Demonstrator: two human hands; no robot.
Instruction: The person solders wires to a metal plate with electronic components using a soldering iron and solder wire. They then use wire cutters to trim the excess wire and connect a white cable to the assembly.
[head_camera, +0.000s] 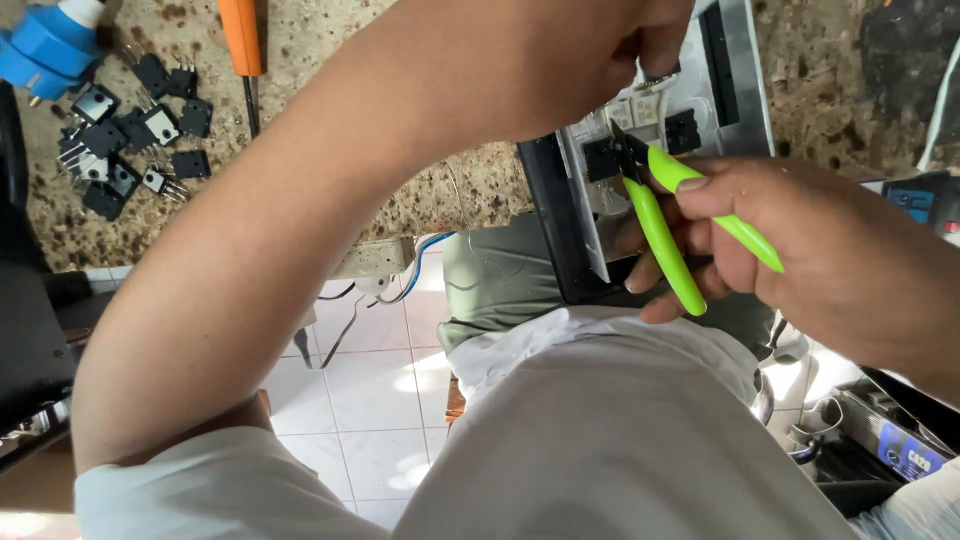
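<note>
A speckled brown stone counter (330, 40) fills the top of the view, its front edge running across the middle, and below that edge lies a floor of pale square tiles (370, 400) with loose wires (400, 285) hanging over it. The person's own body in a light shirt (600, 440) takes up the lower half, so free space is tight: what bare counter shows lies between the left forearm and the heap of parts at far left.

A grey and black panel (640, 130), a flat device housing, leans off the counter edge toward the person's lap. The left hand (600, 50) reaches over it from above; its fingers curl down onto the top of the panel, but how firmly they clasp it cannot be told. The right hand (800, 240) is wrapped around the bright green handles of a pair of cutters (665, 235), squeezing them. The dark tips of the cutters sit against a small black component (605, 160) mounted on the panel, with a second one just beside it to the right.

At upper left a pile of loose black transistors (130, 140) lies on the counter, near a blue plug (45, 45) and an orange-handled screwdriver (243, 50).
</note>
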